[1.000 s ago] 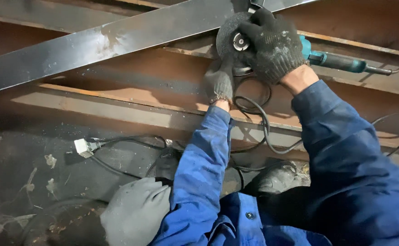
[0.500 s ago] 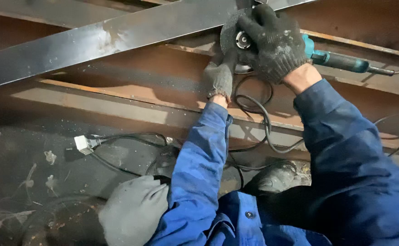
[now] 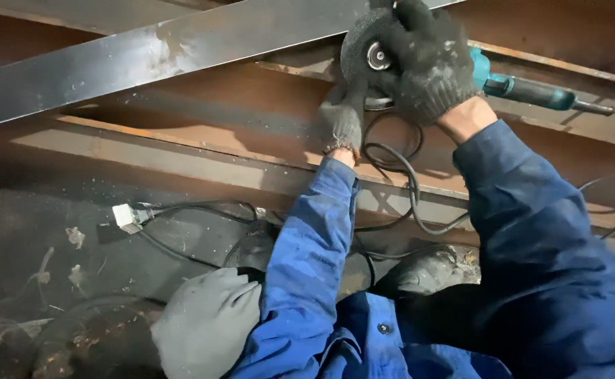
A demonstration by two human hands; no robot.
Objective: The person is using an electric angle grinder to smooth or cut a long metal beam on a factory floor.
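Observation:
My right hand [image 3: 427, 63], in a dark knit glove, is wrapped over the head of a teal angle grinder [image 3: 525, 90]. The grinder's dark round disc [image 3: 365, 50] faces me beside a long dark steel bar [image 3: 153, 60] that runs diagonally across the top. In a grey glove, my left hand [image 3: 342, 116] reaches up from below and grips the lower edge of the grinder at the disc guard. Both sleeves are blue. The grinder's black cable [image 3: 409, 186] loops down between my arms.
Rusty brown steel beams [image 3: 202, 151] lie under the bar. A white plug [image 3: 126, 216] with black cords rests on the dirty dark floor at the left. A grey-clad knee [image 3: 209, 330] and a dusty boot [image 3: 430, 270] are at the bottom.
Both hands and the grinder have drifted slightly to the right along the bar. Grips are unchanged.

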